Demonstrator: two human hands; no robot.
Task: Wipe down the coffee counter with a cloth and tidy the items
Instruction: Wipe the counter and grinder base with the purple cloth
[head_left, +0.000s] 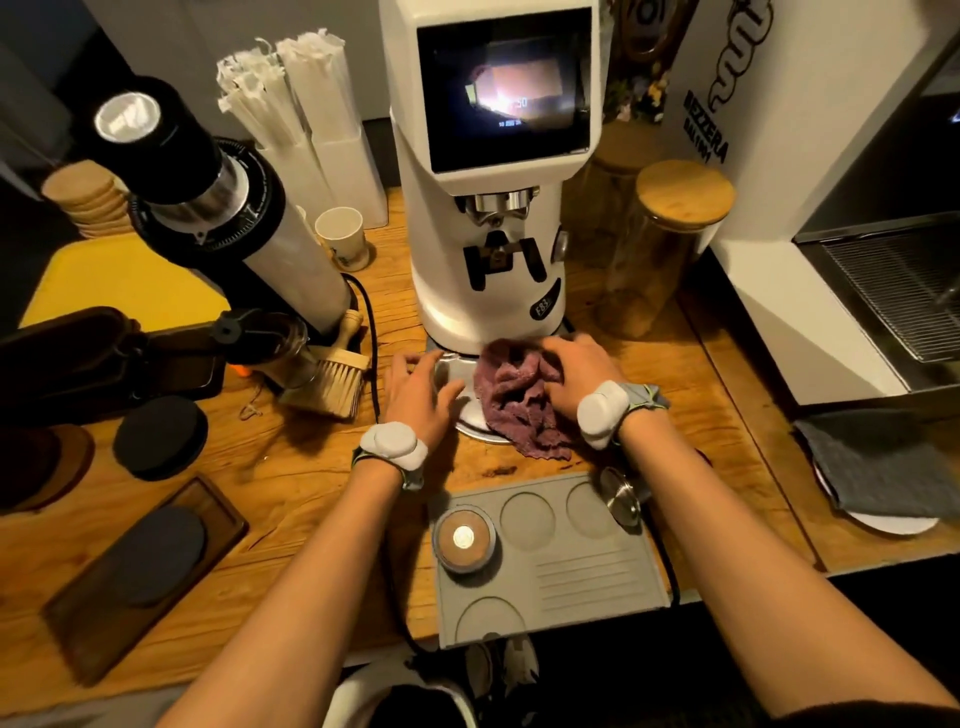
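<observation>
A crumpled purple cloth (511, 400) lies on the round metal tray (452, 371) at the foot of the white coffee grinder (488, 249), on the wooden counter (291, 478). My right hand (576, 371) presses down on the cloth with its fingers curled into it. My left hand (418, 387) rests flat on the left side of the tray, fingers spread, touching its rim. Both wrists carry white sensor bands.
A grey tamping mat (587, 571) with a tamper (464, 539) lies in front. A brush (337, 371), a black grinder (208, 197) and dark trays stand left. Glass jars (660, 244), an espresso machine (841, 260) and a grey cloth (883, 462) are on the right.
</observation>
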